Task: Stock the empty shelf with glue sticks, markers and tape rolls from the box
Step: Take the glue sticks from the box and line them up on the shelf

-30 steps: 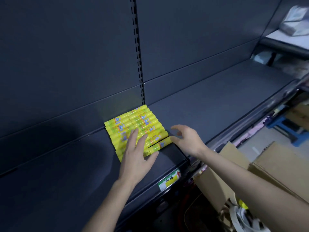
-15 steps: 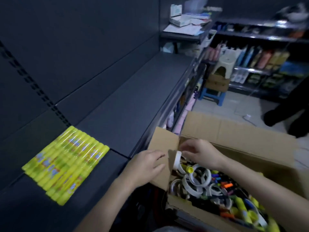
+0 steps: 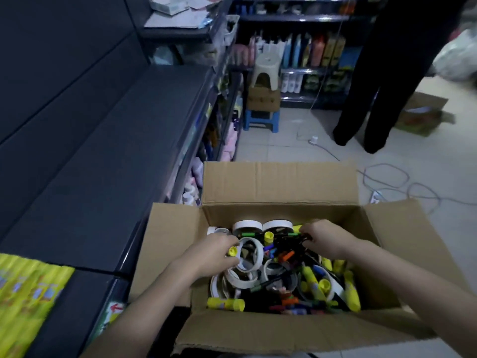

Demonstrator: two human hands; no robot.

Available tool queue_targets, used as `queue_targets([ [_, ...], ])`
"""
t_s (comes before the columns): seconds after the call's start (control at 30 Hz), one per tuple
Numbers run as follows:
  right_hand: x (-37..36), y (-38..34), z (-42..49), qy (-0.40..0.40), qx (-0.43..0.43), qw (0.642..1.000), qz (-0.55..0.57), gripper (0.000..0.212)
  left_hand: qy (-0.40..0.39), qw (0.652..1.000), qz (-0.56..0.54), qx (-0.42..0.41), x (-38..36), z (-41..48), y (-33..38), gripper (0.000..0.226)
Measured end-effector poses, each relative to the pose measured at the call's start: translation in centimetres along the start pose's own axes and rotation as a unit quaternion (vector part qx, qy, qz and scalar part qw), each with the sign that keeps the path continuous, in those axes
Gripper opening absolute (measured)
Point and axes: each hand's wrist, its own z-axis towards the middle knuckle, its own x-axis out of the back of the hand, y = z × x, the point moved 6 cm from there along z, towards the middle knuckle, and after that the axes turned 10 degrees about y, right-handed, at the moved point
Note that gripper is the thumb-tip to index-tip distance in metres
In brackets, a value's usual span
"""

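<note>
Both hands in box (image 3: 278, 187): left hand (image 3: 211, 251) pinches glue stick (image 3: 232, 251) touching tape roll (image 3: 260, 257), right hand (image 3: 326, 239) curled into markers (image 3: 286, 255), grip unclear; shelf (image 3: 103, 177) lies left, nearer left hand.

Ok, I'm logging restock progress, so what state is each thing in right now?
Box, open, flaps folded out.
Shelf, carrying a row of glue sticks laid flat.
Tape rolls, loose in the box.
Markers, jumbled in the box.
Left hand, pinching a yellow-capped stick.
Right hand, fingers curled among the markers; grip hidden.
</note>
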Motion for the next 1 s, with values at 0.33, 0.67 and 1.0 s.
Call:
queue_targets([
  [0.33,-3.7,4.7,2.2,-0.034,-0.007,0.996,-0.080,0.036,-0.101,0.988,0.116,0.020,-5.2,5.7,-1.2,0.027],
  [0.67,-4.9,2.6,1.0,-0.060,0.139,0.985,-0.081,0.028,-0.092,0.966,0.239,-0.033,-8.6,5.3,-2.5,0.032],
  [1.0,-9.0,0.1,-2.7,-0.112,0.359,0.915,-0.144,0.029,0.146,0.985,-0.041,0.081,-3.8,4.3,-1.9,0.027],
])
